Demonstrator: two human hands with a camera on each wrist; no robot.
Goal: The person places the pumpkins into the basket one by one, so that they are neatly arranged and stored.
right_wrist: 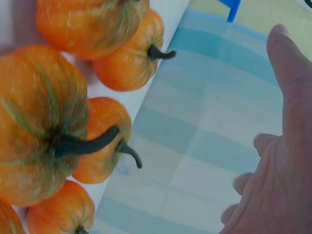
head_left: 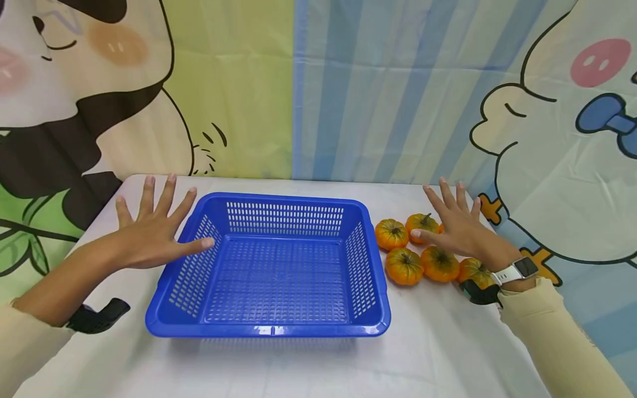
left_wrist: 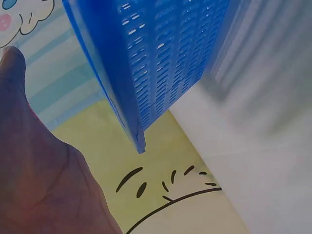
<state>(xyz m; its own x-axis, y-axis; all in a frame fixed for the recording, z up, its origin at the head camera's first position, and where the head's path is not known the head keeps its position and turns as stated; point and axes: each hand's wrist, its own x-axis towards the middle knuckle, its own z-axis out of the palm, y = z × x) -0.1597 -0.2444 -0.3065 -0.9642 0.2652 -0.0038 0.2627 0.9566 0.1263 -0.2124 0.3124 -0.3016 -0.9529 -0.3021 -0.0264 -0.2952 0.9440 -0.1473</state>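
Observation:
My left hand (head_left: 154, 235) is spread flat, palm down, above the left side of a blue plastic basket (head_left: 269, 330), its thumb overlapping the rim in the head view. In the left wrist view the slotted basket wall (left_wrist: 161, 58) stands beside the thumb and palm (left_wrist: 44, 161). Over on the right, my right hand (head_left: 460, 229) is spread with nothing in it, above several small orange pumpkins (head_left: 404, 266). The right wrist view shows these pumpkins (right_wrist: 39, 126) with dark curved stems, apart from the hand (right_wrist: 287, 161). Part of the pumpkin group is hidden under the right hand.
A white cloth covers the table (head_left: 298, 367). Behind it hangs a printed curtain (head_left: 368, 94) with cartoon animals and blue stripes. A white watch (head_left: 517, 271) is on the right wrist, and black straps show at both wrists.

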